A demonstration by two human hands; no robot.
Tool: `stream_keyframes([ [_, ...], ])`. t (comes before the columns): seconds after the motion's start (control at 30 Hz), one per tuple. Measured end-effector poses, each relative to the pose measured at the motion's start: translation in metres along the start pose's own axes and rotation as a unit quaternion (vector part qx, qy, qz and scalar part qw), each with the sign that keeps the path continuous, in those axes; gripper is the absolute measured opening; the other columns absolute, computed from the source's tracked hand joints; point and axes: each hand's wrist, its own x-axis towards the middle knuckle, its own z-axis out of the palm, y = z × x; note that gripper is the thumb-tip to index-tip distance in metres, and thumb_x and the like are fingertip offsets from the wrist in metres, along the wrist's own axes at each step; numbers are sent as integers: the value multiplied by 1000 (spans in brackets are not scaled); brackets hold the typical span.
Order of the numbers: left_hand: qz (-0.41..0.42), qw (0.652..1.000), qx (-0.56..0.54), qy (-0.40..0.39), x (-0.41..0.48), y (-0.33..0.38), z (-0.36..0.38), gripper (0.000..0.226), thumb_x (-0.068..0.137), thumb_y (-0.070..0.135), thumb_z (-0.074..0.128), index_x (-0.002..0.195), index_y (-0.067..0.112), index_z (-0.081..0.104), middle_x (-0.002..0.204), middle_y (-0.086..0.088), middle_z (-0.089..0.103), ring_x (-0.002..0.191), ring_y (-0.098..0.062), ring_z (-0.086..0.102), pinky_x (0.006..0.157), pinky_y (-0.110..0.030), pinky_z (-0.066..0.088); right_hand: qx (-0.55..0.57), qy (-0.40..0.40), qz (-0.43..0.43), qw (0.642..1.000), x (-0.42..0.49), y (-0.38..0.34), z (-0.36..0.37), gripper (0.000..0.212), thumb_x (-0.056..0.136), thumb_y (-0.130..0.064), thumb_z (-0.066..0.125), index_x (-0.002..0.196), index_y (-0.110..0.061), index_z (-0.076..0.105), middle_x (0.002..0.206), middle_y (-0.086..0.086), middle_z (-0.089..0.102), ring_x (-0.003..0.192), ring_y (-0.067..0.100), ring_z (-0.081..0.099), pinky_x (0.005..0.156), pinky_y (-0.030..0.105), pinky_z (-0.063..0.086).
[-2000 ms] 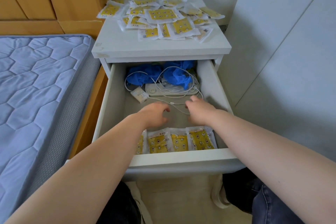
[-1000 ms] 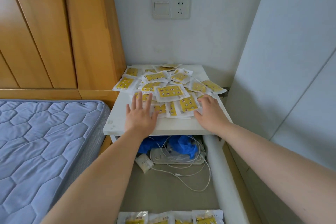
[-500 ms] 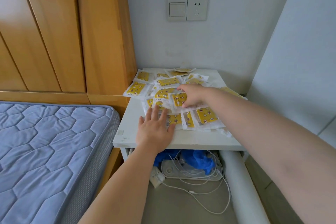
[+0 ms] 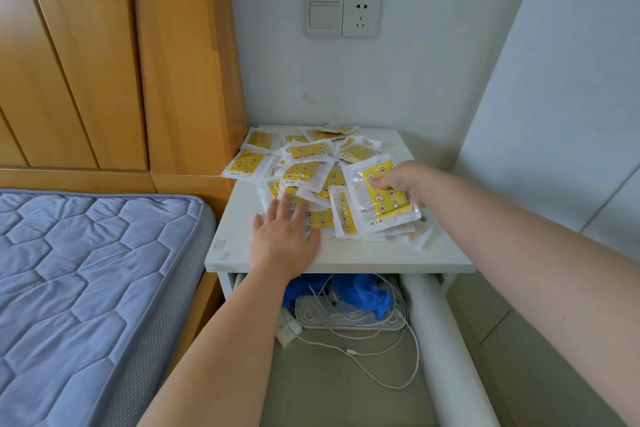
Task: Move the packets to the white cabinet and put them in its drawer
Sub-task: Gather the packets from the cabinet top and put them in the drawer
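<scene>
Several clear packets with yellow printed contents lie in a loose pile (image 4: 304, 163) on top of the white cabinet (image 4: 346, 256). My right hand (image 4: 401, 184) pinches one yellow packet (image 4: 379, 196) and holds it lifted above the pile's right side. My left hand (image 4: 282, 236) lies flat with straight fingers on the cabinet top, its fingertips touching the packets at the pile's front left. Below, the cabinet's drawer (image 4: 446, 340) stands pulled out.
The drawer holds a white power strip (image 4: 346, 317), white cables (image 4: 388, 367) and blue crumpled material (image 4: 363, 293). A blue quilted mattress (image 4: 86, 288) and wooden headboard (image 4: 104, 62) are at the left. A wall switch and socket (image 4: 344, 15) sit above the cabinet.
Both hands left the drawer and rose to the cabinet top. My right hand reached into the pile and has lifted one packet. My left hand stays flat at the pile's front.
</scene>
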Motion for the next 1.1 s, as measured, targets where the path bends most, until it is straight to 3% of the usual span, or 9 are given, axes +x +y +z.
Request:
stream_keyframes([
  [0.13,-3,1000,-3,-1,-1,1,-2,58,96,51,26,150,31,18,162,-1,1,148,-22,1,120,-47,8,-112,31,19,993,-18,6,18,65,95,-46,49,140,0,40,142,15,45,129,31,45,106,37,39],
  [0.23,-4,1000,-5,-5,-1,1,-3,58,96,51,27,150,31,18,162,-1,1,148,-22,0,119,-46,8,-142,78,36,986,-20,7,34,70,87,-56,56,135,-6,45,130,8,56,119,28,54,96,34,44],
  [0.37,-4,1000,-2,-1,0,1,-1,58,96,51,27,150,31,19,162,-1,2,148,-22,1,119,-46,9,-186,113,35,975,-15,11,43,68,79,-63,60,124,-13,53,127,8,56,118,30,51,91,35,42],
  [0.47,-5,1000,-1,2,0,0,-1,57,96,51,27,149,31,21,162,-1,3,148,-22,2,119,-46,9,-187,126,27,974,-14,11,43,64,80,-60,62,122,-13,53,125,7,57,117,30,52,91,36,42],
  [0.6,-6,1000,-2,5,0,1,0,57,96,51,27,149,31,21,162,-1,4,148,-22,3,119,-46,10,-60,157,19,986,-17,12,40,97,74,-39,79,145,-3,23,139,11,47,127,30,46,96,37,42],
  [0.8,-6,1000,0,10,0,0,-1,57,96,51,28,149,31,22,161,-1,5,148,-22,4,119,-46,11,-21,113,46,992,-25,14,27,59,73,-37,81,115,-4,54,117,8,65,100,23,62,63,26,43],
  [0.9,-4,1000,-2,12,0,1,-1,56,96,50,28,148,31,23,161,-1,6,148,-23,4,119,-46,11,14,111,17,994,-28,10,25,62,79,-31,77,126,-1,50,120,10,63,109,25,60,76,30,46],
  [1.03,-6,1000,-6,16,-1,1,-1,55,96,49,29,147,30,24,161,-1,6,148,-22,4,119,-45,11,214,108,-40,970,-27,10,24,80,81,-25,75,145,-4,31,137,11,49,119,27,53,92,35,43],
  [1.1,-8,1000,-8,16,-1,1,-1,56,96,50,30,147,29,23,161,-1,6,148,-22,4,119,-46,11,307,114,-47,944,-25,10,29,81,80,-28,76,144,-6,33,135,10,50,119,27,53,95,36,45],
])
